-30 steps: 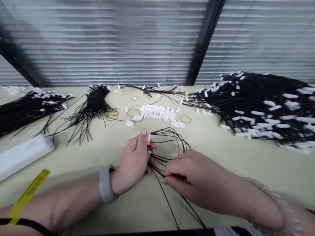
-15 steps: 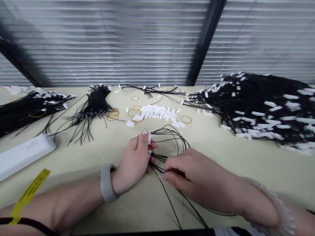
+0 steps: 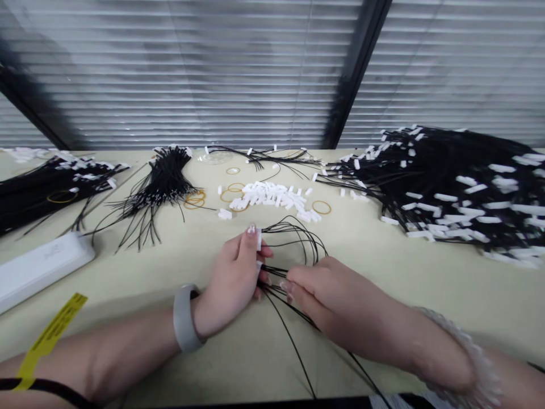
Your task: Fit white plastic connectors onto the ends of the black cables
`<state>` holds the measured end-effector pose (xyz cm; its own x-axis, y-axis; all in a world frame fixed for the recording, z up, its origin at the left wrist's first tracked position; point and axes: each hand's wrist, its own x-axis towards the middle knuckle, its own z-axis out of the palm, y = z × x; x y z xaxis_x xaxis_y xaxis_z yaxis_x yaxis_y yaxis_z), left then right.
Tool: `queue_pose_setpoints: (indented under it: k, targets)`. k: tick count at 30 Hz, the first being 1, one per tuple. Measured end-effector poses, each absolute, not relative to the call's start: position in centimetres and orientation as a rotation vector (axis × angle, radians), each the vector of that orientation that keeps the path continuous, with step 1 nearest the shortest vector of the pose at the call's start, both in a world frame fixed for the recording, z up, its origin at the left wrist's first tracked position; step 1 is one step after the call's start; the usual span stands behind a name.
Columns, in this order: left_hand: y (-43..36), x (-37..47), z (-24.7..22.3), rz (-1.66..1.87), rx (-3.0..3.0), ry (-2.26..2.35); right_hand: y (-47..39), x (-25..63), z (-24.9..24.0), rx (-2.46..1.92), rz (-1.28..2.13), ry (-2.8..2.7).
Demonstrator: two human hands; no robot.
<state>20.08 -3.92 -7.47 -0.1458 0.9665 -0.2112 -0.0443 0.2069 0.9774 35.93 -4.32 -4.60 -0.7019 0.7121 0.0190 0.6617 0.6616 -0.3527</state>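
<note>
Thin black cables [image 3: 304,230] with white end pieces [image 3: 259,240] curve in a loop between my two hands. My left hand [image 3: 235,272] is closed on the white ends, its thumb on top and fingertips showing behind them. My right hand [image 3: 340,304] pinches several of the cables just to the right, thumb against the curled index finger. A few loose strands run from between the hands down to the table's front edge. What lies inside my right fist is hidden.
Behind my hands lie a heap of small white pieces [image 3: 272,196] and yellow rubber bands [image 3: 321,207]. Large black cable bundles rest at right [image 3: 460,165] and left [image 3: 46,187], with a smaller bundle [image 3: 170,176] between. A white power strip [image 3: 46,270] sits at left, blinds behind.
My right thumb has moved up and in against the index finger, closing the pinch on the cables. The cable end below my right hand has shifted right. My left hand stays put.
</note>
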Motion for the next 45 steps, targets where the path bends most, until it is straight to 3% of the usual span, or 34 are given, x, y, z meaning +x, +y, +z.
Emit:
queue_pose_setpoints:
  k: [8,15,20,22,26,29,32,37,45]
  targets:
    - [-4.0,20.1,-7.4,1.168,0.977,1.379,-4.0,35.7,-4.6,-1.107,0.449,-2.744]
    - [-3.8,20.2,-7.5,1.208,0.888,1.366,-3.6,37.3,-3.3,-1.110,-0.134,-2.729]
    - [-3.7,20.1,-7.3,1.227,0.832,1.363,-3.2,38.5,-2.1,-1.179,-0.457,-2.244]
    - [-3.7,20.1,-7.4,1.224,0.851,1.361,-3.2,38.5,-1.5,-1.128,-0.277,-2.025]
    - [-3.7,20.0,-7.4,1.208,0.899,1.364,-3.6,37.9,-0.1,-0.930,0.456,-1.491]
    - [-3.7,20.0,-7.4,1.172,0.894,1.364,-3.7,37.6,0.0,-0.827,0.690,-1.315]
    - [-3.8,20.0,-7.5,1.148,0.905,1.361,-3.8,37.4,-1.0,-0.767,0.707,-1.520]
    - [-3.8,19.9,-7.7,1.152,0.955,1.330,-4.1,36.4,-2.7,-0.942,0.451,-2.107]
    - [-4.0,20.0,-7.2,1.138,0.989,1.352,-3.6,35.5,-3.9,-1.057,0.326,-2.235]
